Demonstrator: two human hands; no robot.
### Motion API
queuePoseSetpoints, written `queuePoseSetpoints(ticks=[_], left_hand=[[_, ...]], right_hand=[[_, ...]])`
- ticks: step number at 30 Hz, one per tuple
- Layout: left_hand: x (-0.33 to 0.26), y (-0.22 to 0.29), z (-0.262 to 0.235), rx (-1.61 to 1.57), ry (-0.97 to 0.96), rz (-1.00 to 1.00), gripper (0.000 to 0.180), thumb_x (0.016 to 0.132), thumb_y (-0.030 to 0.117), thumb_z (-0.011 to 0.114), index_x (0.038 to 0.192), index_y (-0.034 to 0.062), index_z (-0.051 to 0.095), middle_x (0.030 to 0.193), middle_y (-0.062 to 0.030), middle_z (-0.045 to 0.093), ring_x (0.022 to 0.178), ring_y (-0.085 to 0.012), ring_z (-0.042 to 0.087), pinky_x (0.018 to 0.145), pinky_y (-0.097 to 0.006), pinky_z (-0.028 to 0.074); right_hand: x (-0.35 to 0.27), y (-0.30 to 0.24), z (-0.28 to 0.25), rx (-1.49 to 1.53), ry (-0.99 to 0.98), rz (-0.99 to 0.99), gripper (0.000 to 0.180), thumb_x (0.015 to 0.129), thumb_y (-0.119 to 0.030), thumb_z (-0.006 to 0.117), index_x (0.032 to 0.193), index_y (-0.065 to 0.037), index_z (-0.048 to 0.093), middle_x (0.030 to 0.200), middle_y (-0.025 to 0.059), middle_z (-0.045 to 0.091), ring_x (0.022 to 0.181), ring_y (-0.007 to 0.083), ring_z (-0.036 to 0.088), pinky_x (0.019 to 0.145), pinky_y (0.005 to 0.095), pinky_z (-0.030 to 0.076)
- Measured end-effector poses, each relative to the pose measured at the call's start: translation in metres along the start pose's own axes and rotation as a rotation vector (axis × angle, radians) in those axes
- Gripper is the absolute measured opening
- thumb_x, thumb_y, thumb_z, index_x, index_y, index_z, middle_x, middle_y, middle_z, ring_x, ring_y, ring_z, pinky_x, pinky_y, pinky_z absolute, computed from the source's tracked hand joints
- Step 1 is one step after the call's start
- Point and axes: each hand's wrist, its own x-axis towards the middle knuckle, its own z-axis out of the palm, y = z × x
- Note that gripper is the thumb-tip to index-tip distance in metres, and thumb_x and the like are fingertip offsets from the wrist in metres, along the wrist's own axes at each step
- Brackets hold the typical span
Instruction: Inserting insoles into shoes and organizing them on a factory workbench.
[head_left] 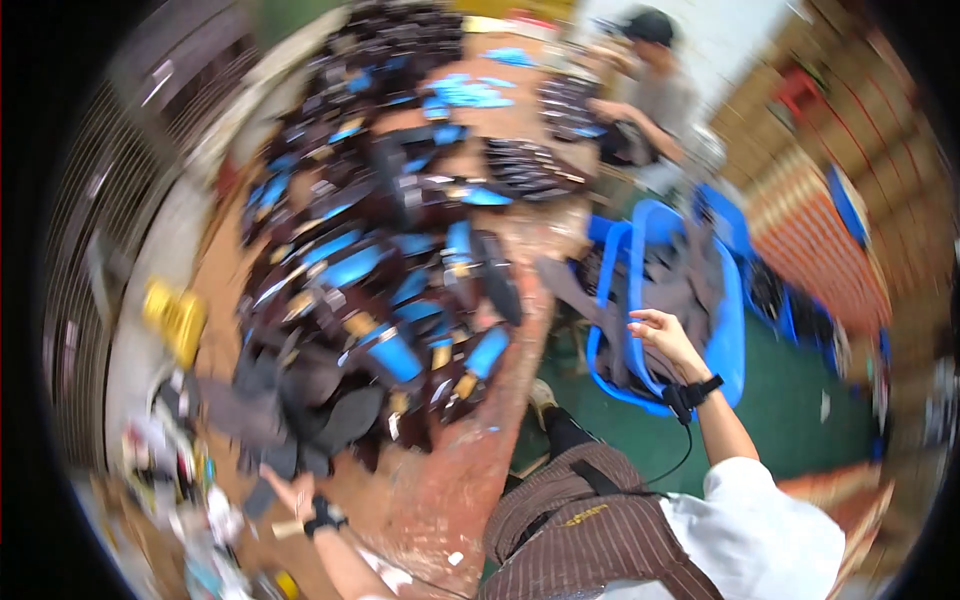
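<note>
While my left hand rests at the near edge of the worn wooden table, its fingers lie on a dark grey cut piece; blur hides whether they pinch it or not. Over to the side, my right hand hovers with loose, spread fingers, holding nothing, just above grey fabric in the blue plastic basket. Farther up the table spreads a heap of dark and blue pieces. Beyond it another person works at stacked pieces.
</note>
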Motion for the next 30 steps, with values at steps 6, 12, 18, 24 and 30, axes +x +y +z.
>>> queuePoseSetpoints(ticks=[6, 12, 18, 24, 30], left_hand=[[0.094, -0.098, 0.115, 0.369, 0.078, -0.006, 0.063, 0.089, 0.032, 0.073, 0.137, -0.0009, 0.048, 0.137, -0.0152, 0.051, 0.122, -0.0314, 0.052, 0.108, -0.039, 0.041], [0.183, -0.294, 0.310, 1.708, 0.154, 0.814, 0.051, 0.093, 0.020, 0.067, 0.135, -0.0022, 0.049, 0.139, -0.0156, 0.050, 0.122, -0.0311, 0.052, 0.107, -0.040, 0.041], [0.261, -0.607, 0.480, 1.546, -0.448, 0.117, 0.045, 0.086, -0.005, 0.060, 0.131, -0.0010, 0.054, 0.142, -0.0177, 0.050, 0.132, -0.0287, 0.048, 0.111, -0.041, 0.037], [0.312, -0.833, 0.479, 2.039, -0.842, 0.048, 0.067, 0.086, 0.022, 0.071, 0.142, -0.0012, 0.043, 0.153, -0.0303, 0.028, 0.144, -0.0445, 0.025, 0.117, -0.053, 0.021], [0.296, -0.741, 0.348, 1.439, 0.332, 0.025, 0.076, 0.085, 0.014, 0.073, 0.147, -0.0010, 0.031, 0.154, -0.0255, 0.027, 0.146, -0.0368, 0.022, 0.120, -0.052, 0.014]], right_hand=[[-0.031, 0.168, -0.176, -0.010, 0.643, 0.445, 0.062, 0.084, -0.023, 0.076, 0.135, 0.004, 0.052, 0.124, 0.0171, 0.064, 0.117, 0.0270, 0.060, 0.094, 0.0360, 0.049], [0.012, 0.231, -0.277, 0.084, 0.816, 0.547, 0.108, 0.076, -0.044, 0.081, 0.151, 0.007, 0.022, 0.151, 0.0270, 0.035, 0.140, 0.0344, 0.037, 0.114, 0.0433, 0.034], [0.098, 0.273, -0.344, 0.341, 0.944, 0.581, 0.118, 0.074, -0.060, 0.079, 0.151, 0.007, 0.019, 0.154, 0.0269, 0.032, 0.144, 0.0345, 0.032, 0.117, 0.0424, 0.029], [0.130, 0.330, -0.348, 0.354, 0.900, 0.702, 0.122, 0.071, -0.065, 0.079, 0.150, 0.011, 0.024, 0.153, 0.0271, 0.034, 0.142, 0.0340, 0.035, 0.116, 0.0403, 0.030], [0.113, 0.331, -0.376, 0.591, 0.801, 0.588, 0.125, 0.072, -0.067, 0.077, 0.152, 0.008, 0.019, 0.154, 0.0251, 0.033, 0.144, 0.0332, 0.032, 0.116, 0.0416, 0.028]])
